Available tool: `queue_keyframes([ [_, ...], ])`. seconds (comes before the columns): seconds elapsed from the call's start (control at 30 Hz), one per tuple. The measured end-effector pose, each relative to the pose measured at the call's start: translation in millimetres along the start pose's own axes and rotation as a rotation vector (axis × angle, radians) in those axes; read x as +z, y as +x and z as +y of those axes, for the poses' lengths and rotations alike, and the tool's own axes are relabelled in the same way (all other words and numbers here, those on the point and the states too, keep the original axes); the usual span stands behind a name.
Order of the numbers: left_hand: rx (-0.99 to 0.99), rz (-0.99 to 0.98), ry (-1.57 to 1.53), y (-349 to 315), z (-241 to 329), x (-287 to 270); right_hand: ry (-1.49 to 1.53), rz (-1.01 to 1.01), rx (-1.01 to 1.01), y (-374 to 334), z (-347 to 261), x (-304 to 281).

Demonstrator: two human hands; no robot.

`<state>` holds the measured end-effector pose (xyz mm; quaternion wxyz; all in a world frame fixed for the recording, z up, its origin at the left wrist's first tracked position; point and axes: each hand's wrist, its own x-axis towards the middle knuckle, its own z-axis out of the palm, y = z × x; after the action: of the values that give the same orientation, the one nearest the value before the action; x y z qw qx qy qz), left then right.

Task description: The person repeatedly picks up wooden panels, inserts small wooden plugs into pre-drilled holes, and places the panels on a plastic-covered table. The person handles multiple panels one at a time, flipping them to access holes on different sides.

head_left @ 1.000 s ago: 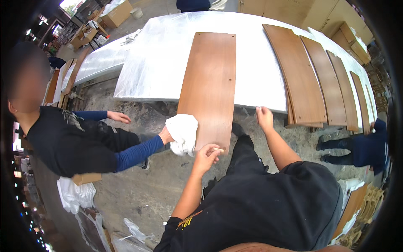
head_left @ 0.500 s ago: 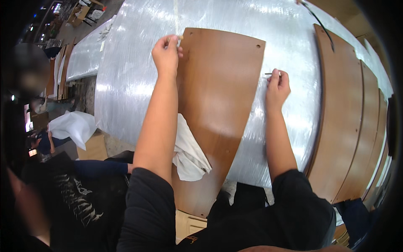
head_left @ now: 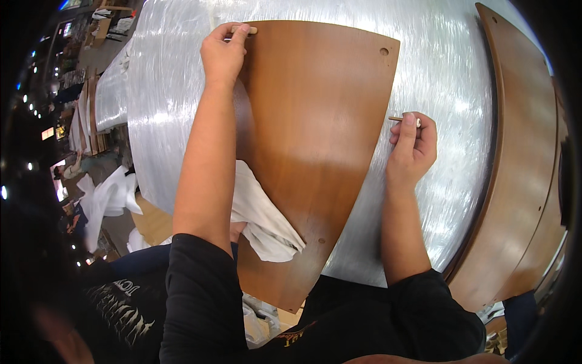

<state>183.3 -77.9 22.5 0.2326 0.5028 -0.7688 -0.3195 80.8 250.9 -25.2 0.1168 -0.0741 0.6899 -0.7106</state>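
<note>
A curved, brown wood-finish panel (head_left: 315,121) lies before me on a plastic-wrapped surface. At its far left corner my left hand (head_left: 224,57) is closed in a pinch on a small tan wooden dowel (head_left: 252,30); the fingers cover that corner. An open round hole (head_left: 384,52) shows at the far right corner. Just off the panel's right edge, my right hand (head_left: 413,148) pinches a thin, dark pin (head_left: 396,119). A small whitish piece (head_left: 418,122) shows between the same fingers; its kind is unclear.
A white cloth (head_left: 264,212) lies on the panel's near left part, with a co-worker's hand (head_left: 237,230) beside it. That person, in a dark shirt (head_left: 124,309), stands close at my left. More brown panels (head_left: 527,182) lie at the right on the wrapped surface (head_left: 442,79).
My left hand has come onto the panel's far left corner with the dowel. The right hand has drawn slightly nearer to me, still pinching the pin. The whole view has shifted.
</note>
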Motion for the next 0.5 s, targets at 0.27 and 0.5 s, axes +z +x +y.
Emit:
queue_keyframes([
  [0.27,0.339,-0.027,0.481,11,2,-2,-0.186,-0.032,-0.168,6,7,-17],
  [0.5,0.080,-0.147,0.226,13,-9,-13,-0.318,-0.053,-0.235,13,6,-20],
])
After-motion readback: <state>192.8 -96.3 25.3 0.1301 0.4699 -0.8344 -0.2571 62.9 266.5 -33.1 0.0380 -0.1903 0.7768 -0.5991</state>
